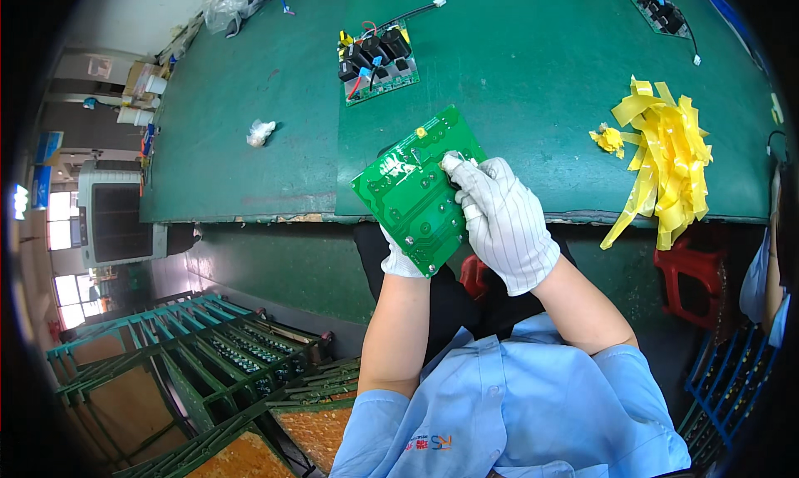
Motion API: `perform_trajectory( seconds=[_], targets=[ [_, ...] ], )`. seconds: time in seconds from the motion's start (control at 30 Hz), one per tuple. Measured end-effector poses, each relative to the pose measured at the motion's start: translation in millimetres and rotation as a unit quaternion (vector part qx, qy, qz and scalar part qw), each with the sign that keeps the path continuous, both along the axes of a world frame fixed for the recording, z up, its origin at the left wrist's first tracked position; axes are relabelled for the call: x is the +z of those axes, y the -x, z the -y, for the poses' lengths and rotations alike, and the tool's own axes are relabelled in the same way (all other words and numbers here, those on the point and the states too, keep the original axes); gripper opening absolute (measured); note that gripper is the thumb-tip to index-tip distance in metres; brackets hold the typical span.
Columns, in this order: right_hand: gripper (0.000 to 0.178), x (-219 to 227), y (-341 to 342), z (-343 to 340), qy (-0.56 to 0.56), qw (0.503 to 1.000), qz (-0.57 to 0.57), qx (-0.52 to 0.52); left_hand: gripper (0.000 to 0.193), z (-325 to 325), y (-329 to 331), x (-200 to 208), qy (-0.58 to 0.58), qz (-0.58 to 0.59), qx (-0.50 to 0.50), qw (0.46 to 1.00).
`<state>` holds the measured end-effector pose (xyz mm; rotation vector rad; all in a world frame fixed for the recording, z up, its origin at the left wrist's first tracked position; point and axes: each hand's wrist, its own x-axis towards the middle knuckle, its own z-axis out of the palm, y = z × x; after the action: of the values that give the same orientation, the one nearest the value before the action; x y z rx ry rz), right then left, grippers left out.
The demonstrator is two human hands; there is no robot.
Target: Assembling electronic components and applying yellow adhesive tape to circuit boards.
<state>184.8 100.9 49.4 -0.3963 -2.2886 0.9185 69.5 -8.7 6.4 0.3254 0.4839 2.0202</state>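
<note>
Head view: looks down on a green worktop (533, 103) and two gloved hands.
Hands: two, both in white striped gloves.
Left hand (401, 260): mostly hidden under the green circuit board (414, 191); supports it from below near its lower edge; grip closed on the board, fingers out of sight.
Right hand (502, 220): lies on the board's right edge; fingertips (454, 163) pressed together, pinching at the board's upper right edge.
Green circuit board: one in hand, solder side up, tilted, held just above the near edge of the worktop, in front of the chest.
Populated boards: two on the worktop; one (376, 60) with black parts and red and blue wires beyond the held board, another (659, 10) far right at the top.
Yellow tape strips (666, 157): one loose heap on the right, some ends hanging over the worktop edge; one small crumpled yellow wad (609, 139) just beside it.
White scrap (260, 131): one, left of centre, well apart from the hands.
Red stool (689, 268): one, under the worktop on the right.
Green racks (208, 336): several, lower left.
</note>
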Motion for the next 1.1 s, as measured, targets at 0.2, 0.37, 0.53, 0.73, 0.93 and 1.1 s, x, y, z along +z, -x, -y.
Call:
perform_trajectory(
  seconds=[0.2,0.37,0.53,0.73,0.93,1.1],
  targets=[
    [0.040,-1.2,6.2,-10.1,0.034,0.995,-0.086,0.032,0.041,0.3,-0.4,-3.0,0.004,0.038,-0.007,0.999],
    [0.039,-7.7,5.6,-26.9,0.002,0.990,-0.140,0.005,0.065,-0.7,-2.8,-7.5,0.010,0.148,-0.018,0.989],
    [0.041,-0.2,1.5,-30.8,0.006,0.991,-0.132,0.010,0.065,1.4,0.2,-12.9,0.003,0.142,-0.024,0.990],
    [0.043,16.6,-4.5,-16.2,0.059,0.997,0.002,0.053,0.064,4.9,3.6,-24.9,-0.022,0.114,-0.022,0.993],
    [0.046,14.7,-7.8,-11.0,-0.008,0.998,-0.025,0.051,0.063,4.8,3.5,-28.1,-0.046,0.158,-0.029,0.986],
    [0.047,13.6,-11.1,-5.4,0.011,0.999,0.003,0.038,0.064,5.6,0.5,-27.3,-0.050,0.178,-0.030,0.982]
  ],
)
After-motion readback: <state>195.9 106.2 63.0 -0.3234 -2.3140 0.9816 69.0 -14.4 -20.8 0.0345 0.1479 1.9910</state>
